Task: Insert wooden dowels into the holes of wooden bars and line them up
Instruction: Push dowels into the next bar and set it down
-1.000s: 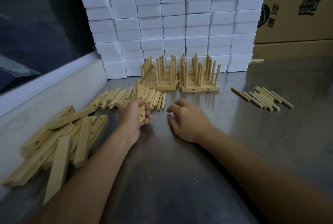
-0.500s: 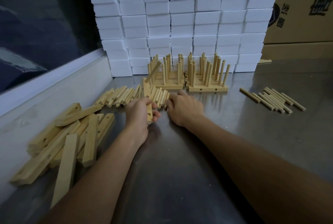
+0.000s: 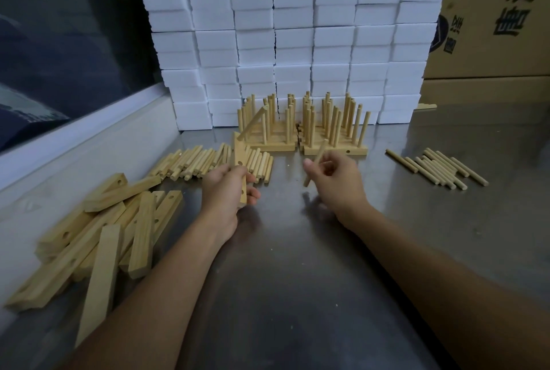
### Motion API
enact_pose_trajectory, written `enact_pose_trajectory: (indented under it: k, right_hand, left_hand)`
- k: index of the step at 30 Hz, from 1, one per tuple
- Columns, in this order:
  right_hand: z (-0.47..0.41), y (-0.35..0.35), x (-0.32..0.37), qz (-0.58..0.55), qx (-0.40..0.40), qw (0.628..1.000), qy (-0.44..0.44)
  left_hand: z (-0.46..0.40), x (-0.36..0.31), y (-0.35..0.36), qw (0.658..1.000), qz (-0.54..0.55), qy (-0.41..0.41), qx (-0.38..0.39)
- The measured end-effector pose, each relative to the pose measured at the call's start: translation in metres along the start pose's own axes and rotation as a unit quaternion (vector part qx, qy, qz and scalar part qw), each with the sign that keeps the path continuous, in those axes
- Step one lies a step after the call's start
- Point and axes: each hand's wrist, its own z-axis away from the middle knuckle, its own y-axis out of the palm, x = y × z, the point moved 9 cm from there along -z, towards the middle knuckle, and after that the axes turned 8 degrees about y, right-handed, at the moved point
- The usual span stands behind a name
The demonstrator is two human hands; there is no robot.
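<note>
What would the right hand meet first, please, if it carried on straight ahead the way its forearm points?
Probably the finished bars with upright dowels, just beyond the right hand and the dowel it holds; the depth between them is uncertain.

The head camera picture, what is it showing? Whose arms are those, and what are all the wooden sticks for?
The camera sits on a person's head and looks down, so the two arms are that person's own. They work at a shiny grey metal table. The left hand holds a flat pale wooden bar with round holes. The right hand holds one thin round wooden dowel, ready to push into a hole. Spare holed bars lie in a heap on the left. Loose dowels lie in two bunches, one behind the left hand and one on the right. Finished bars with dowels standing up wait at the back, before a wall of white blocks.
</note>
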Motion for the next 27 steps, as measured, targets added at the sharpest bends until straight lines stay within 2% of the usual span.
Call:
enact_pose_trajectory:
  k: [5,9,12,14,19,22,27]
  right_hand:
    - [0.006,-0.020,-0.013,-0.192,-0.010,0.978,0.085]
    - [0.006,-0.015,-0.015,-0.175,0.021,0.980,0.092]
    - [0.006,-0.009,-0.007,-0.083,0.016,0.996,0.037]
    - [0.013,0.002,0.006,0.006,0.031,0.999,-0.036]
    - [0.044,0.012,0.046,0.127,0.013,0.957,-0.262]
    - [0.049,0.011,0.050,0.151,-0.002,0.947,-0.283]
    - [0.050,0.011,0.052,0.141,-0.003,0.950,-0.279]
  left_hand:
    - [0.004,-0.003,0.005,0.999,-0.017,0.012,0.026]
    - [0.007,-0.006,0.008,0.998,-0.042,0.029,0.045]
    - [0.009,-0.008,0.012,0.996,-0.063,0.044,0.055]
    - [0.011,-0.009,0.016,0.993,-0.077,0.055,0.069]
    - [0.021,-0.010,0.034,0.983,-0.092,0.066,0.142]
    - [0.029,-0.009,0.046,0.975,-0.088,0.061,0.194]
    - [0.035,-0.010,0.050,0.975,-0.067,0.057,0.203]
